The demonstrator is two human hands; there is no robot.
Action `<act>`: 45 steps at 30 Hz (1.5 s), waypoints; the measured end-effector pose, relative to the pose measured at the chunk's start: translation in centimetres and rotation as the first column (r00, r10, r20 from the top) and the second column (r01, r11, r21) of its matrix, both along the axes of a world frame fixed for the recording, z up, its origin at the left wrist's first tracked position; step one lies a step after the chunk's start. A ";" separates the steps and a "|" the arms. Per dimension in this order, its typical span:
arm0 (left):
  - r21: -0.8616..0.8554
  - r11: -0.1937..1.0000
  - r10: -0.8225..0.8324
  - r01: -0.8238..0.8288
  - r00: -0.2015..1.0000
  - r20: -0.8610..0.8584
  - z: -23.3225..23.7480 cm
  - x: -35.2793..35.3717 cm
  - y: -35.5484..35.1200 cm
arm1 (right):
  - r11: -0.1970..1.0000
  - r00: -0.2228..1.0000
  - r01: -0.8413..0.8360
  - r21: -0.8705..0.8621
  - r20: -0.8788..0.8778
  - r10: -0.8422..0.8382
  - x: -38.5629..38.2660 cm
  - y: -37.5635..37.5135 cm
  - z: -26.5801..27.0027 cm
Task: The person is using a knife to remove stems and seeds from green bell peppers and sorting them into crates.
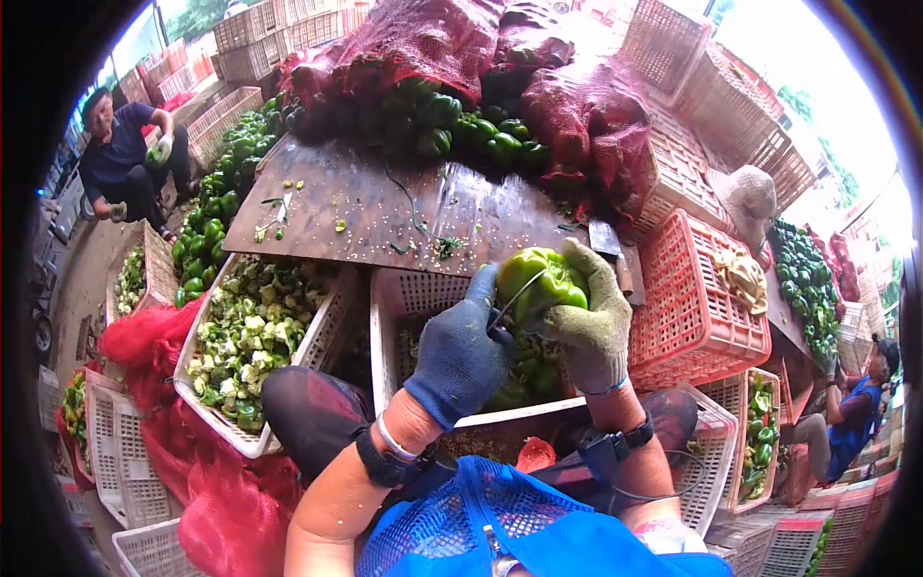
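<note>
My left hand [461, 351], in a blue glove, is closed around a small knife [516, 298] whose thin curved blade lies against a green bell pepper [546, 284]. My right hand [594, 322], in a dirty pale glove, holds that pepper from its right side. Both hands are above a white crate [386, 337] with green peppers inside, partly hidden by the gloves. Left of it, a second white crate [325, 341] is filled with cut pepper cores and pieces [252, 351].
Beyond the crates lies a board [336, 207] scattered with seeds, with a cleaver [606, 238] at its right end. Red mesh sacks [413, 48] of peppers stand behind. A red crate [687, 298] is at right. One person [130, 144] sits far left, another [851, 418] far right.
</note>
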State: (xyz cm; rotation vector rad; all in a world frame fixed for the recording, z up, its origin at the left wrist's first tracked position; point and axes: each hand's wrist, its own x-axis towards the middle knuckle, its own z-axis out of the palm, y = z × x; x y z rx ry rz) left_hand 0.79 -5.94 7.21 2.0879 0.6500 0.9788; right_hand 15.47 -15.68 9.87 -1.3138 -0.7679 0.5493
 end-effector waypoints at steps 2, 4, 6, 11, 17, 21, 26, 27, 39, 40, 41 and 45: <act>-0.084 0.996 -0.029 0.022 0.996 -0.082 -2.1 -0.2 -1.3 | 0.995 0.997 0.068 0.079 -0.033 -0.066 -0.4 -0.6 0.1; -0.156 0.976 -0.176 0.150 0.969 -0.172 -9.1 -2.2 -1.6 | 0.982 0.989 0.102 0.156 -0.120 -0.083 -0.8 -1.6 1.0; -0.753 0.613 -0.323 0.239 0.946 0.037 -7.4 -4.0 -1.8 | 0.990 0.997 0.079 0.115 -0.009 -0.078 0.5 -2.9 0.5; -0.453 0.781 -0.355 0.430 0.902 0.245 0.6 -2.5 -0.7 | 0.986 0.989 -0.138 -0.097 0.036 0.142 -1.1 -4.0 -1.3; -0.548 0.679 -0.538 0.489 0.839 0.082 0.8 -3.7 -1.3 | 0.952 0.940 -0.296 -0.080 -0.200 0.275 -2.4 -6.6 -2.4; -0.675 0.590 -0.472 0.443 0.867 0.156 0.2 -4.5 -2.3 | 0.927 0.864 -0.357 -0.119 -0.420 0.278 -3.4 -7.6 -2.7; -0.547 0.753 -0.339 0.365 0.928 0.152 -2.1 -3.8 -4.2 | 0.983 0.689 -0.166 0.083 -0.703 0.176 -5.1 -8.1 -4.5; -0.428 0.836 -0.351 0.344 0.934 0.066 -3.3 -3.7 -4.5 | 0.979 0.590 -0.177 0.097 -0.786 0.185 -5.2 -8.6 -4.7; -0.547 0.752 -0.530 0.369 0.831 -0.169 -2.5 -5.0 -5.6 | 0.961 0.736 -0.233 -0.148 -0.673 0.075 -5.6 -10.2 -3.5; -0.499 0.776 -0.540 0.387 0.815 -0.208 -2.1 -5.1 -5.4 | 0.963 0.702 -0.251 -0.098 -0.703 0.112 -5.5 -10.3 -3.9; -0.487 0.780 -0.552 0.394 0.799 -0.239 -2.2 -5.1 -5.1 | 0.964 0.670 -0.263 -0.046 -0.728 0.148 -5.4 -10.4 -4.2; -0.439 0.803 -0.554 0.402 0.775 -0.303 -2.8 -5.7 -4.6 | 0.921 0.652 -0.358 -0.152 -0.747 0.130 -5.3 -10.6 -4.2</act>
